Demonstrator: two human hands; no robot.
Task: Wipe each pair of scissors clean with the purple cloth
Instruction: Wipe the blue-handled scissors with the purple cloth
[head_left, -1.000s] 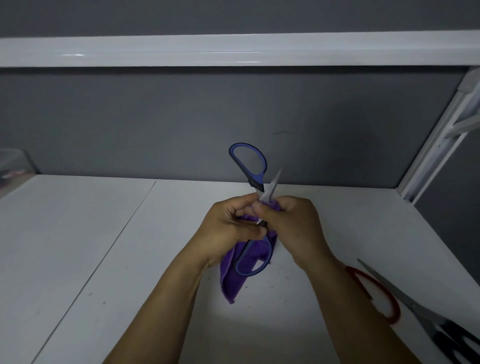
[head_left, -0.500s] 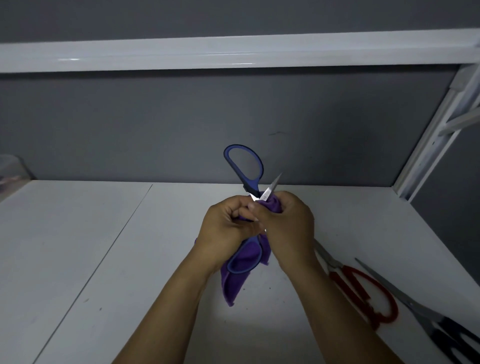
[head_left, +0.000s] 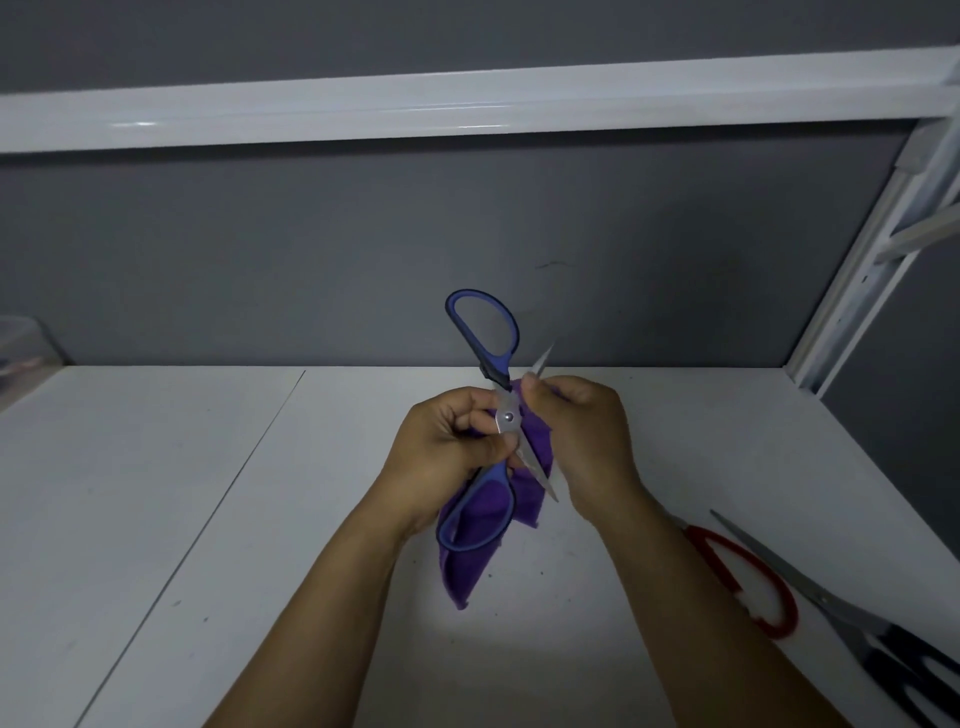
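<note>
— Position of the item under work?

— The blue-handled steel scissors (head_left: 506, 415) are held above the white desk (head_left: 208, 493), blades spread wide apart. One handle loop points up toward the grey back wall (head_left: 363, 249); the other hangs low in front of the purple cloth (head_left: 470, 566).

— State of the hands?

— The left hand (head_left: 447, 452) is closed around the scissors at the pivot, thumb and fingers pressed just beside the screw. The right hand (head_left: 587, 441) is closed on the cloth, pinching a fold of it against the upper blade, whose tip sticks out above the fingers. The lower blade points down and to the right, bare, between the two hands.

— The cloth?

— Bunched behind the scissors, its tail dangling clear of the desk.

— Other items?

— On the desk's right side lie red-handled scissors (head_left: 748, 582), partly hidden by the right forearm, and just beside them black-handled scissors (head_left: 841, 613) with long steel blades. A white shelf (head_left: 467, 104) runs overhead.
</note>
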